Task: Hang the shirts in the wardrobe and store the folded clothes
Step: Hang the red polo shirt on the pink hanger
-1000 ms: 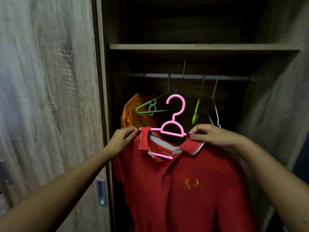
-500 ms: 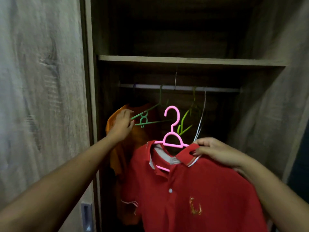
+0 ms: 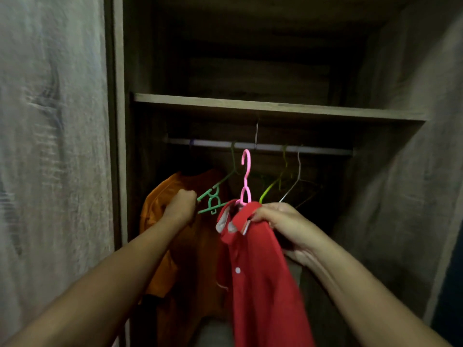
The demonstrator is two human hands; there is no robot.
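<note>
A red polo shirt (image 3: 260, 276) hangs on a pink hanger (image 3: 246, 176), turned edge-on to me. My right hand (image 3: 283, 226) grips its collar and shoulder. The pink hook reaches up close to the metal rail (image 3: 320, 149), just in front of it; I cannot tell whether it is over the rail. My left hand (image 3: 181, 207) is closed on the left end of an empty green hanger (image 3: 215, 199) that hangs from the rail. Behind that hand hangs an orange shirt (image 3: 160, 204).
A yellow-green hanger (image 3: 269, 192) and a thin white wire hanger (image 3: 293, 186) hang empty to the right on the rail. A wooden shelf (image 3: 275, 107) runs above the rail. The wardrobe door (image 3: 55, 146) stands at my left, the side wall (image 3: 406, 196) at my right.
The red shirt has risen toward the rail and turned sideways. My left hand let go of its collar, reached left and closed on the green hanger.
</note>
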